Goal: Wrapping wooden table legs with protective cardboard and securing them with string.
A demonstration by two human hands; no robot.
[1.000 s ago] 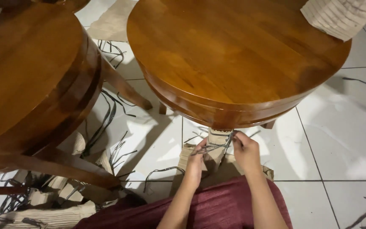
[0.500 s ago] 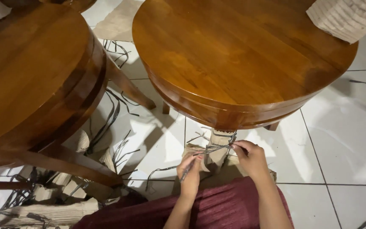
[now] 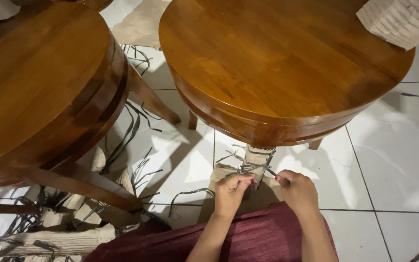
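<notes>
— Since a second ago our hands have drawn closer together, haven't they?

— Yes. Our left hand (image 3: 233, 192) and right hand (image 3: 297, 190) each pinch the grey strap (image 3: 252, 168), fingers closed, around the paper-wrapped leg (image 3: 257, 156) under the round stool (image 3: 277, 68).

— So we're tying; next we'd judge a firm pull.

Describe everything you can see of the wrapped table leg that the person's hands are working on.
The wrapped table leg stands upright under the near edge of the round wooden table, sheathed in beige corrugated cardboard. Thin dark strips cross and tangle around it. The left hand and right hand pinch those strips just in front of it. Its foot is hidden behind the hands.
</notes>
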